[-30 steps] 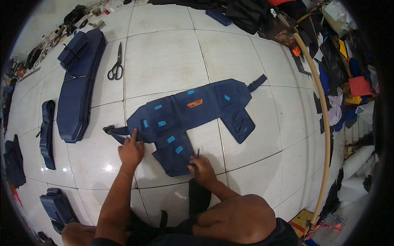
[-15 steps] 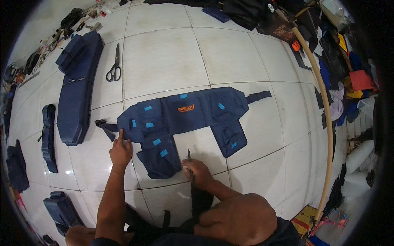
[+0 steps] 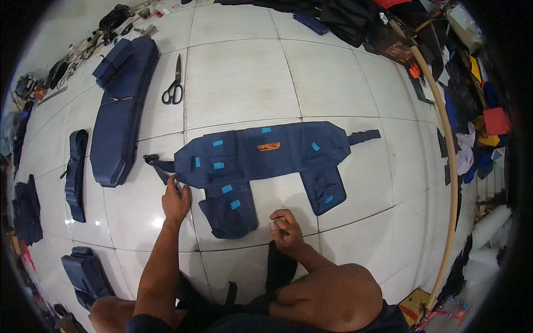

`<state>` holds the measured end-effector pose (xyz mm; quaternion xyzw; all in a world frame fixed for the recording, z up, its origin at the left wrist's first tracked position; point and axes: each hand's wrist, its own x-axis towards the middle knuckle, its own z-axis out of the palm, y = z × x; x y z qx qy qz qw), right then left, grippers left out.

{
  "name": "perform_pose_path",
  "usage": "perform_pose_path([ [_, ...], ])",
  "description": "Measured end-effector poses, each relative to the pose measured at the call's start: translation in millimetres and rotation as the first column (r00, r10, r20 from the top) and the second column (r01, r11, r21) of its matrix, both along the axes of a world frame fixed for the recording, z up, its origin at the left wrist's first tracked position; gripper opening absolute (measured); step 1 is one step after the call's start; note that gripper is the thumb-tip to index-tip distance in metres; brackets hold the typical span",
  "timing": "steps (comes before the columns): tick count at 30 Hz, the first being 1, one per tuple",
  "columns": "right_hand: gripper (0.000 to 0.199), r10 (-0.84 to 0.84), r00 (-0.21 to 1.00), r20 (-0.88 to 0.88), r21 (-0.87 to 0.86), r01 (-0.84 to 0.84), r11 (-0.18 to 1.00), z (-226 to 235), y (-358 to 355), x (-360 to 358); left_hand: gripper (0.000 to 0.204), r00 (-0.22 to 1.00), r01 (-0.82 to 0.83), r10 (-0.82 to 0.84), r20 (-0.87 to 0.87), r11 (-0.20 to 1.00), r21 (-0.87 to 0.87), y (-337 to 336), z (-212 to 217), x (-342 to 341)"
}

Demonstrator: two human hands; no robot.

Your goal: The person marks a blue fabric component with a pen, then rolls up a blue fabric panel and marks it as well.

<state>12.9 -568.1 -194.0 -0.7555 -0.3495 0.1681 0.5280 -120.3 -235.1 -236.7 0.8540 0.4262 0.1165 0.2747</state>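
Note:
A navy tool belt (image 3: 272, 158) with pockets, an orange print and several small light-blue tape pieces lies flat on the tiled floor. Two pocket flaps hang from it toward me: a wider one (image 3: 236, 219) on the left and a narrower one (image 3: 327, 194) on the right. Its strap with a black buckle (image 3: 151, 159) points left; another strap (image 3: 365, 136) sticks out right. My left hand (image 3: 176, 202) touches the belt's lower left corner with its fingertips, fingers stretched out. Between the flaps, nearer me, my right hand (image 3: 287, 228) is curled round a dark pen-like stick, mostly hidden by the fingers.
Black-handled scissors (image 3: 173, 91) lie beyond the belt. Stacked navy fabric panels (image 3: 122, 122), a folded strap (image 3: 76, 177) and a navy bundle (image 3: 86, 277) are at left. A long curved tan pole (image 3: 447, 144) runs along the right, beside heaped fabric scraps (image 3: 488, 127).
The whole view has shifted, so the floor things appear further right. My right hand has turned and curled, and the stick's tip no longer points away from me. My left hand stays at the belt's corner.

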Motion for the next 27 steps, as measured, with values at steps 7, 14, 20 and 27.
perform_pose_path([
  [7,0.017,-0.194,0.981,-0.008,0.015,0.194,0.981,-2.3,0.8,18.8,0.018,0.956,-0.19,0.191,0.221,0.981,-0.026,5.5,-3.9,-5.6],
  [14,0.017,-0.231,0.971,-0.064,-0.165,0.218,0.962,-5.3,-4.9,43.8,0.024,0.986,-0.108,0.109,0.123,0.994,-0.018,16.9,7.1,10.8],
  [20,0.019,-0.227,0.974,-0.025,-0.252,0.213,0.944,-4.1,-12.2,48.8,0.018,0.94,-0.177,0.15,0.305,0.982,0.062,26.1,-3.1,19.2],
  [27,0.021,-0.44,0.868,-0.229,-0.4,0.328,0.855,35.0,-37.1,12.8,0.021,1.0,0.016,-0.013,0.014,0.978,-0.207,-22.9,75.6,10.1],
])
